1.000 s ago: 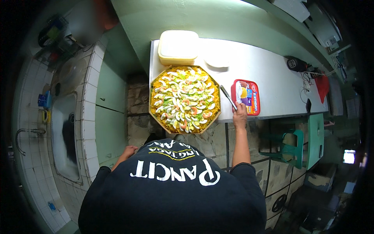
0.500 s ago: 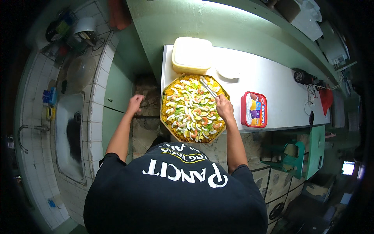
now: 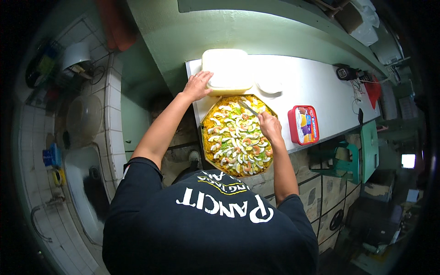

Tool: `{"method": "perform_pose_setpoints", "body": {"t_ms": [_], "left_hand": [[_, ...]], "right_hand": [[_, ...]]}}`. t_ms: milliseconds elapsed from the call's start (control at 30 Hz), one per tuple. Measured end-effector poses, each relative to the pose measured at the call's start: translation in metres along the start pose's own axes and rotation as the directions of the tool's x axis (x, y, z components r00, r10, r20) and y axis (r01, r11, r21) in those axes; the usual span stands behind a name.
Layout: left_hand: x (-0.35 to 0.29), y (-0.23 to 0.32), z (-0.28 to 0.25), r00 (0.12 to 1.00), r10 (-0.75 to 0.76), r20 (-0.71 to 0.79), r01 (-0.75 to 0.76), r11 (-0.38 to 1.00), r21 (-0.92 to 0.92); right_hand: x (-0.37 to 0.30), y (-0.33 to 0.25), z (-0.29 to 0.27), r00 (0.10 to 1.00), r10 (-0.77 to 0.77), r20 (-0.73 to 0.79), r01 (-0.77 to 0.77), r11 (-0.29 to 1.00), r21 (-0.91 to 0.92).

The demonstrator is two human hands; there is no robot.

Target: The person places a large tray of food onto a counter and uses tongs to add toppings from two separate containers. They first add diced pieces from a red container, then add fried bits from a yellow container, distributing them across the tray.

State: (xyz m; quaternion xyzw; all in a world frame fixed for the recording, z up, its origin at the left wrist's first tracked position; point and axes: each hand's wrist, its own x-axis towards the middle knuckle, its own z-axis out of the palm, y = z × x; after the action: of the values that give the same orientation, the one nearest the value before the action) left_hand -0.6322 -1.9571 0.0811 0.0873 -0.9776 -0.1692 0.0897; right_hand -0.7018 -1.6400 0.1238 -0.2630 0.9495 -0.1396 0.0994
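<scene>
My right hand (image 3: 269, 125) is closed around metal tongs (image 3: 248, 107). The tongs' tips lie over the far part of a large octagonal tray (image 3: 204, 151). Orange-yellow noodles (image 3: 213, 145) fill it, topped with egg slices (image 3: 246, 123), shrimp (image 3: 248, 168) and green shreds. Just beyond the tray stands a pale yellow tub (image 3: 228, 71) with a whitish lid. My left hand (image 3: 198, 86) touches the tub's near left corner, its fingers stretched out onto the lid. Part of the left fingers' grip is hard to make out in the glare.
A red-rimmed rectangular tub (image 3: 303, 124) sits on the white table (image 3: 300, 82) right of the tray. Beyond the tray lies a white round dish (image 3: 270, 86). Leftward is a tiled counter with a sink (image 3: 82, 183). A green plastic stool (image 3: 343, 160) stands at the right.
My left hand has moved from beside the tray up to the pale yellow tub, its fingers opening out. My right hand still grips the tongs over the noodles. The view has shifted slightly.
</scene>
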Motion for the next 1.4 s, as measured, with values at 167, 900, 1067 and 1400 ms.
{"method": "perform_pose_setpoints", "body": {"t_ms": [167,900,1067,1400], "left_hand": [[0.025,-0.001,0.001,0.973,0.057,0.222,-0.084,0.99,0.113],[0.051,-0.016,0.001,0.817,0.498,0.291,-0.554,0.819,0.153],[0.053,-0.023,-0.001,0.747,0.631,0.21,-0.662,0.735,0.148],[0.118,-0.05,-0.07,0.886,0.222,-0.406,-0.35,0.896,-0.273]], "right_hand": [[-0.01,-0.003,0.002,0.995,0.1,-0.012,-0.1,0.995,0.019],[-0.026,-0.009,0.006,0.962,0.258,-0.086,-0.251,0.964,0.088],[-0.032,0.014,0.002,0.935,0.342,-0.096,-0.284,0.882,0.376],[-0.025,0.04,-0.006,0.873,0.304,-0.381,-0.162,0.918,0.361]]}}
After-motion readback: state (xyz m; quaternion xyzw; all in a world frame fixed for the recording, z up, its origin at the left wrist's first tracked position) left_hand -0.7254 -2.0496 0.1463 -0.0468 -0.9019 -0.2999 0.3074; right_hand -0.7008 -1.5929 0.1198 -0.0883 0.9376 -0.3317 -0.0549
